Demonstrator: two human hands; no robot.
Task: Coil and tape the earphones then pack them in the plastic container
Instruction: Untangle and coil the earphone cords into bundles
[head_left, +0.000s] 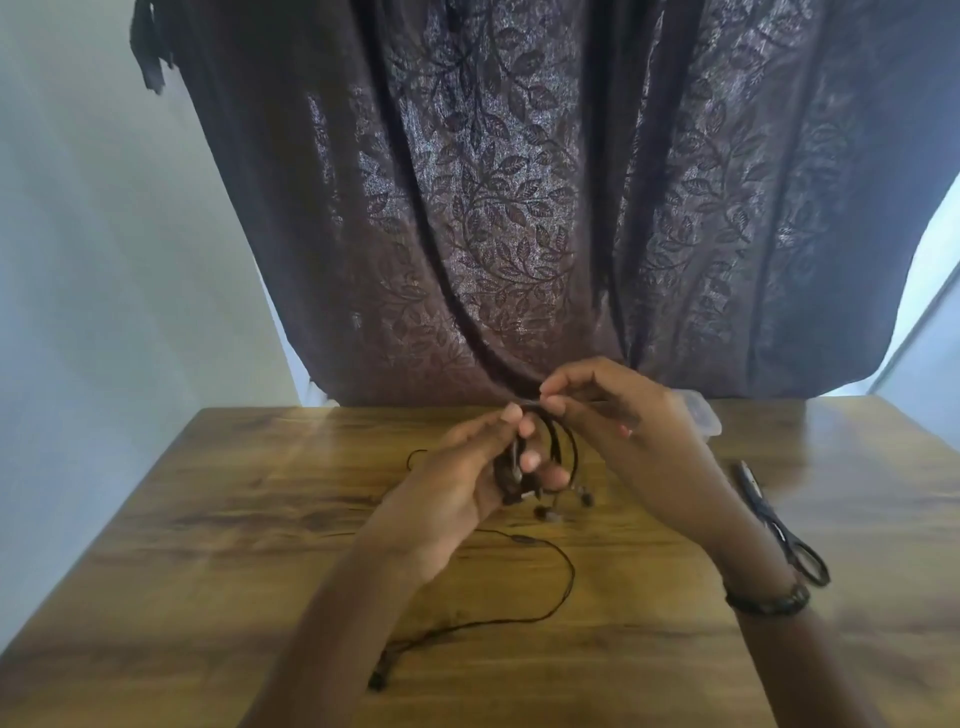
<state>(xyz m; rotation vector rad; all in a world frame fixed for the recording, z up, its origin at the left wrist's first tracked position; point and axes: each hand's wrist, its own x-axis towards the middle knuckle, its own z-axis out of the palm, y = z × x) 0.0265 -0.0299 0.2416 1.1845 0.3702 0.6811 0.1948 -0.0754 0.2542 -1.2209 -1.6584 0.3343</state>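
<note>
My left hand (467, 467) grips a bundle of coiled black earphone cord (563, 441) held above the wooden table (208, 519). My right hand (623, 410) pinches the top of the cord loop between thumb and forefinger. Two earbuds (550, 514) dangle below the coil. A second black earphone cable (566, 582) lies loose on the table under my forearms, its plug near the front edge. The clear plastic container (701, 413) sits behind my right hand, mostly hidden.
Black scissors (784, 530) lie on the table to the right of my right wrist. A dark patterned curtain (519, 208) hangs behind the table's far edge. A dark band circles my right wrist.
</note>
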